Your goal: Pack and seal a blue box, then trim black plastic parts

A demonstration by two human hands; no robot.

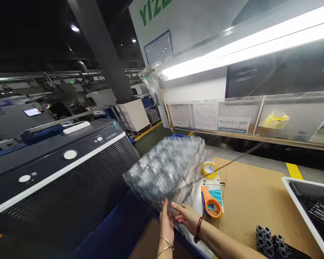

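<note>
While your left hand [166, 225] and right hand [185, 216] rest open, fingers spread and unclenched, against the near edge of the stack of clear moulded plastic trays [164, 171], that stack sits just left of orange-handled scissors [211, 203] and a brown cardboard sheet [251, 201].

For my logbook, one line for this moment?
Left hand: clear plastic trays | right hand: same trays | nearby: yellow tape roll
</note>
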